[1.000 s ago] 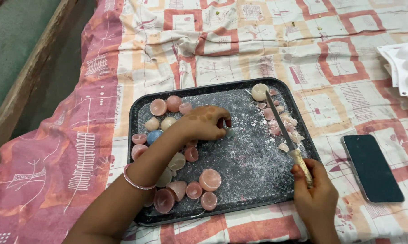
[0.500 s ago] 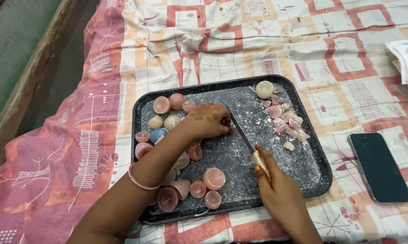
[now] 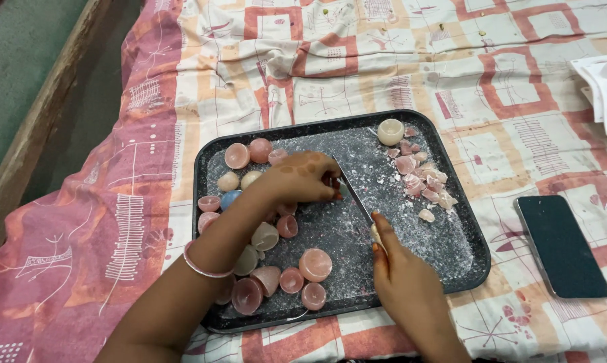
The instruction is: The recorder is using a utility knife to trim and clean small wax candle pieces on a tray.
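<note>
Knife [image 3: 354, 195] mid-tray, blade against a piece hidden under the left hand [image 3: 303, 178], fingers pinched on it. Right hand [image 3: 401, 275] grips the handle. One dark tray [image 3: 465, 269]; pink chips [image 3: 421, 181] far right; one phone [image 3: 562, 245] right.

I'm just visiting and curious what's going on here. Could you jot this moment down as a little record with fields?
Setting: patterned bedsheet in pink, orange and white
Tray: dark speckled tray lying on the sheet
Left hand: left hand pressing a small piece down on the tray; what it holds is hidden
Right hand: right hand gripping a knife, blade angled toward the left fingers
Round pieces: pink and cream half shells, one blue
Broken bits: pink fragments on the tray's right side
Nearby: dark phone; white mould
</note>
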